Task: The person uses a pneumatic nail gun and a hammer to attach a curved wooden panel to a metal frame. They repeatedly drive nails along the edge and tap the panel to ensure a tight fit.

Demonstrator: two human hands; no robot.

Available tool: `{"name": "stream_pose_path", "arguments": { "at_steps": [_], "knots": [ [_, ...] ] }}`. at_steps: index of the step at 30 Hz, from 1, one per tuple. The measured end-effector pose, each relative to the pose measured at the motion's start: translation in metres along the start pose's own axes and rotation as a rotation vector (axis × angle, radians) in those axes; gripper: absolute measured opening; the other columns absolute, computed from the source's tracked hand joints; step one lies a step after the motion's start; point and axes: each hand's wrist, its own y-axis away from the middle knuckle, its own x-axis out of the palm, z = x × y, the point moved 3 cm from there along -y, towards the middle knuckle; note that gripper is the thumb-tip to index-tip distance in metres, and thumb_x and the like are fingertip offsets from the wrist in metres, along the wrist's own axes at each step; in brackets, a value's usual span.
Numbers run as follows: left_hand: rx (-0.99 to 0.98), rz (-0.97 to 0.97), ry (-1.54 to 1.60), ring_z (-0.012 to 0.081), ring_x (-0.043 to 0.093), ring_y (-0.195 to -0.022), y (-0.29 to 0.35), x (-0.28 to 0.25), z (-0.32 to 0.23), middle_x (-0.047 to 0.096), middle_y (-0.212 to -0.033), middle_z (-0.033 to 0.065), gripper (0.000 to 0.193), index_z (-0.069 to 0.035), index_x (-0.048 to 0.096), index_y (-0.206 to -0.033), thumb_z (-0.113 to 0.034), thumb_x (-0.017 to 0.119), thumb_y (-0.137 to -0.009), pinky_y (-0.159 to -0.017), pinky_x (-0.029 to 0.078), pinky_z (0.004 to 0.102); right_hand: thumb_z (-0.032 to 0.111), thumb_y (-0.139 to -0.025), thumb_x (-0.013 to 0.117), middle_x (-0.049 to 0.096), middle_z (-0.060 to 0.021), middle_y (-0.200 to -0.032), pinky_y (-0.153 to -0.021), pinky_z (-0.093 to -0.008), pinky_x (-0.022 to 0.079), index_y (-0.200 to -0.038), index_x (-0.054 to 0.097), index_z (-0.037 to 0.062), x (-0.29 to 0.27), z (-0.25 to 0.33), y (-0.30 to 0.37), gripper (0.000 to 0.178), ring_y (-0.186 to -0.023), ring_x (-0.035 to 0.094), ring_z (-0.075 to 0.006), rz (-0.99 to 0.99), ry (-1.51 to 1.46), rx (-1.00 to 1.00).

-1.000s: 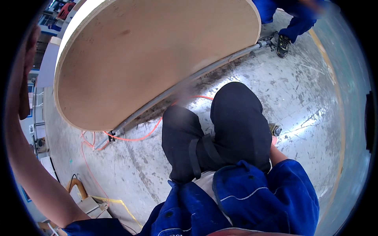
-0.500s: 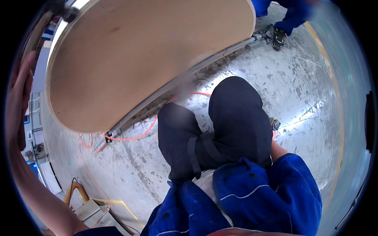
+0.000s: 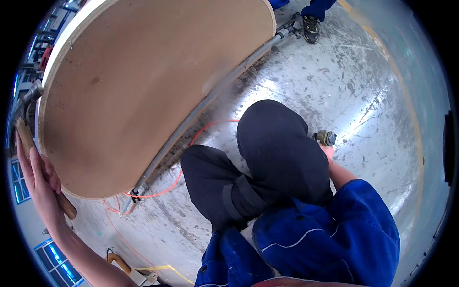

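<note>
Left hand (image 3: 41, 182) lowers its gripped wooden-handled hammer (image 3: 25, 134) into likely reach of curved brown panel (image 3: 143, 95); right hand (image 3: 328, 151) clasps yellow-black tool (image 3: 327, 137).

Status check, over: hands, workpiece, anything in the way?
Left hand gripping hammer beside brown panel, contact unclear. Right hand holding yellowish-and-dark tool, type unclear. Orange hose on floor between panel and knees.
</note>
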Motion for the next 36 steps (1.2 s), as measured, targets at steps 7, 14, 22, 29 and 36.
{"name": "stream_pose_path", "arguments": {
  "at_steps": [7,14,22,29,36],
  "knots": [
    [-0.080,-0.012,0.085,-0.0010,0.037,-0.046,0.000,0.013,-0.002,0.047,-0.068,-0.0018,0.056,-0.016,0.033,-0.159,-0.037,0.046,-0.110,-0.039,0.033,0.0132,0.032,-0.083,0.075,0.071,-0.0227,-0.074,-0.071,-0.0473,0.054,-0.081,0.070,-0.0106,-0.019,0.020,0.021,0.043,-0.072,0.072,-0.0361,-0.019,-0.101,-0.062],
    [-0.013,0.028,0.092,-0.0010,0.036,-0.046,-0.003,0.003,-0.011,0.044,-0.067,-0.0022,0.053,-0.017,0.033,-0.159,-0.032,0.046,-0.110,-0.039,0.032,0.0140,0.027,-0.084,0.075,0.065,-0.0142,-0.063,-0.057,-0.0434,0.051,-0.072,0.066,-0.0066,-0.035,0.044,0.039,0.036,-0.054,0.065,-0.0251,0.053,-0.171,0.032],
    [-0.023,-0.041,0.086,-0.0006,0.032,-0.047,-0.002,0.027,-0.031,0.040,-0.067,-0.0045,0.052,-0.020,0.031,-0.161,-0.030,0.044,-0.111,-0.038,0.026,0.0152,0.025,-0.084,0.072,0.065,-0.0142,-0.063,-0.052,-0.0420,0.051,-0.074,0.065,-0.0075,-0.030,0.030,0.030,0.034,-0.051,0.064,-0.0232,0.097,-0.279,0.098],
    [-0.206,-0.020,0.368,-0.0006,0.028,-0.048,0.007,0.037,-0.018,0.039,-0.071,-0.0061,0.052,-0.021,0.029,-0.161,-0.026,0.043,-0.111,-0.038,0.023,0.0151,0.033,-0.082,0.073,0.070,-0.0308,-0.083,-0.077,-0.0499,0.054,-0.094,0.071,-0.0120,-0.023,0.026,0.023,0.047,-0.089,0.069,-0.0478,-0.011,0.031,-0.032],
    [-0.218,-0.051,0.325,-0.0007,0.028,-0.048,0.031,0.002,-0.006,0.036,-0.067,-0.0083,0.051,-0.019,0.032,-0.160,-0.026,0.045,-0.111,-0.038,0.025,0.0146,0.043,-0.083,0.073,0.073,-0.0282,-0.095,-0.083,-0.0463,0.055,-0.098,0.073,-0.0055,0.000,0.003,-0.010,0.051,-0.096,0.070,-0.0430,-0.035,0.077,-0.138]
  ]
}}
